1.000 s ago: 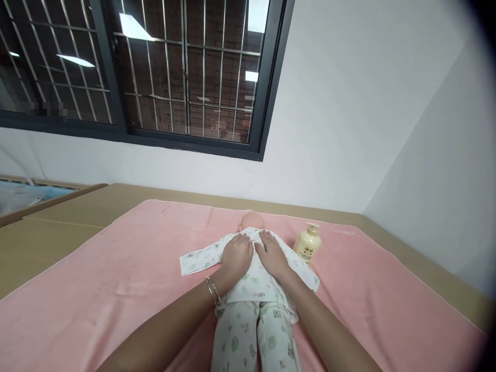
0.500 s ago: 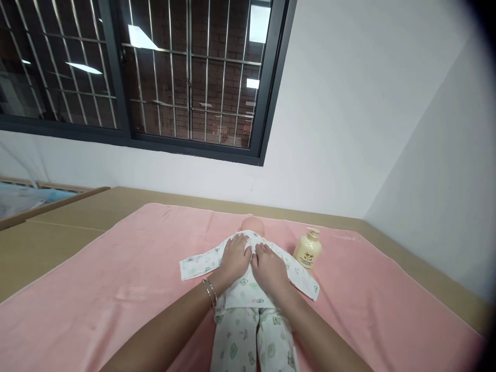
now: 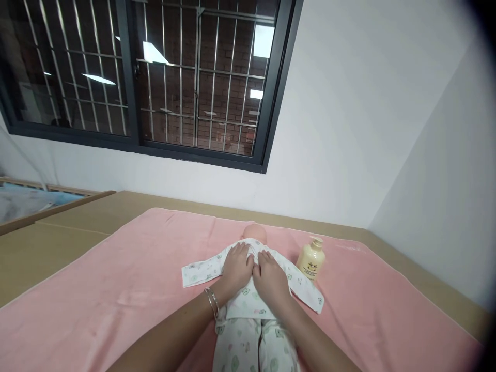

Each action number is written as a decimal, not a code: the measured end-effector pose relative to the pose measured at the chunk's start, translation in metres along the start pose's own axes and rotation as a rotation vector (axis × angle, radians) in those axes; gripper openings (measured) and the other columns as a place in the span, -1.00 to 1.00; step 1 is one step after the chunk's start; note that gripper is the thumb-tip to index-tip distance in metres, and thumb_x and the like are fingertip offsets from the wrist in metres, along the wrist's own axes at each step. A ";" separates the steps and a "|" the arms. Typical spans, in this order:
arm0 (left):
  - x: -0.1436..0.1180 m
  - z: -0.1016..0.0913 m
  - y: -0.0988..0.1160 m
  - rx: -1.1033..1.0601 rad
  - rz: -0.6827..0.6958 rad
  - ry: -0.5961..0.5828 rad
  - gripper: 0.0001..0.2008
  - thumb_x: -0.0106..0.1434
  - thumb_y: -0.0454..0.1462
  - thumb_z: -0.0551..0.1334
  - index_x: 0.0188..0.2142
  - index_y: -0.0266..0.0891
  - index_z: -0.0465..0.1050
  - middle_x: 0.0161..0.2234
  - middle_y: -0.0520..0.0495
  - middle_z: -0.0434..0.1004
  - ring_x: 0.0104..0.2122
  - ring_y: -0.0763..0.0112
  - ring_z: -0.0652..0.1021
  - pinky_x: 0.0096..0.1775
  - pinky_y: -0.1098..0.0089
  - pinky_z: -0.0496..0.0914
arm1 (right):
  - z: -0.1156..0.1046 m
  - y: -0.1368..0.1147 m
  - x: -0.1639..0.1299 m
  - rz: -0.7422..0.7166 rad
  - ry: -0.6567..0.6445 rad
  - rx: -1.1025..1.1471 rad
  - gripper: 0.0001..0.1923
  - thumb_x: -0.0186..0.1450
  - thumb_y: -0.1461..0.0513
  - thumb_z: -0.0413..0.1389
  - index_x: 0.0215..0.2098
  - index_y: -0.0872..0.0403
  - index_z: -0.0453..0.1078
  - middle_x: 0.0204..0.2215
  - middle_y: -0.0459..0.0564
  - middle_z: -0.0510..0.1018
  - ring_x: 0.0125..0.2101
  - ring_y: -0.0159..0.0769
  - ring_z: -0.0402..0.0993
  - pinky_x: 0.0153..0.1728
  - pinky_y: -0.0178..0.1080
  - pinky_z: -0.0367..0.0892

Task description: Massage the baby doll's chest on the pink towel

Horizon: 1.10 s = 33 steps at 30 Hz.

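Both hands have slid inward until they nearly touch: the left hand (image 3: 237,267) and right hand (image 3: 272,277) lie flat, fingers spread, clamped on nothing, upon the back of the face-down baby doll in white printed pyjamas (image 3: 248,305), lower centre, pressing toward its spine.

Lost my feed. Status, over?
Both hands, left and right, flat on doll. Doll lying on pink towel. Bottle beside, clear.

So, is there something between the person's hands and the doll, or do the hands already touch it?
Nothing visible stands between them. The left hand and the right hand lie flat, side by side, on the printed clothes over the doll chest. The cream bottle stands apart on the pink towel, to the right of the doll.
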State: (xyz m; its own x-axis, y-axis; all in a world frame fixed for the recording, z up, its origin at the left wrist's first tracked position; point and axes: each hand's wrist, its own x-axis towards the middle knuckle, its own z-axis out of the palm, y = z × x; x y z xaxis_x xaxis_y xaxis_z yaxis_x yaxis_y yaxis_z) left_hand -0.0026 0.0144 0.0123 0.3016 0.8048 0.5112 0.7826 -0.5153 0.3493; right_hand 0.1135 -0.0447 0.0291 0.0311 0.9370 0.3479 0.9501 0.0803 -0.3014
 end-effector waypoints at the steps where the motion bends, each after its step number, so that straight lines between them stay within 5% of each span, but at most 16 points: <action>1: 0.000 0.000 -0.001 -0.006 -0.003 -0.005 -0.58 0.34 -0.27 -0.01 0.13 -0.33 0.33 0.14 -0.19 0.38 0.17 0.17 0.36 0.23 0.13 0.21 | -0.001 -0.004 -0.003 -0.018 -0.002 -0.026 -0.48 0.36 0.23 -0.17 0.20 0.31 0.27 0.18 0.21 0.30 0.24 -0.04 0.11 0.25 -0.10 -0.02; 7: -0.002 0.001 0.000 -0.012 0.002 0.011 -0.59 0.35 -0.26 -0.03 0.12 -0.29 0.33 0.15 -0.17 0.38 0.17 0.19 0.35 0.23 0.11 0.21 | 0.002 0.011 0.007 -0.012 0.021 0.098 -0.50 0.40 0.18 -0.20 0.21 0.18 0.27 0.21 0.07 0.28 0.26 -0.16 0.09 0.24 -0.15 0.01; 12: -0.002 0.006 0.001 0.038 0.040 0.036 -0.62 0.36 -0.25 -0.01 0.08 -0.32 0.38 0.12 -0.20 0.41 0.15 0.17 0.38 0.22 0.11 0.22 | 0.011 0.035 0.023 0.004 0.004 0.175 -0.43 0.40 0.12 -0.18 0.27 0.27 0.17 0.26 0.13 0.18 0.29 -0.12 0.00 0.29 -0.11 -0.11; 23: -0.007 0.002 0.005 0.132 0.084 0.074 -0.63 0.36 -0.27 -0.04 0.00 -0.29 0.44 0.06 -0.21 0.46 0.09 0.15 0.44 0.15 0.13 0.30 | 0.014 0.035 0.022 -0.029 0.031 0.164 -0.44 0.40 0.14 -0.18 0.26 0.28 0.16 0.25 0.15 0.20 0.28 -0.09 0.02 0.28 -0.08 -0.12; 33: 0.009 -0.001 -0.006 0.002 0.011 -0.162 -0.54 0.36 -0.20 -0.07 0.20 -0.27 0.23 0.26 -0.18 0.20 0.28 0.15 0.19 0.27 0.00 0.07 | 0.008 0.001 0.001 0.016 0.031 -0.004 -0.49 0.39 0.22 -0.19 0.21 0.31 0.24 0.20 0.21 0.28 0.24 -0.06 0.09 0.26 -0.09 -0.08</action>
State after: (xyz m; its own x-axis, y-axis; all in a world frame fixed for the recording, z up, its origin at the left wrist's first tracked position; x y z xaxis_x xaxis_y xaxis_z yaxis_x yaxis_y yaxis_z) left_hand -0.0052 0.0247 0.0158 0.3942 0.8360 0.3818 0.7795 -0.5242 0.3429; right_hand 0.1118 -0.0413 0.0224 0.0560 0.9270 0.3709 0.9508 0.0639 -0.3032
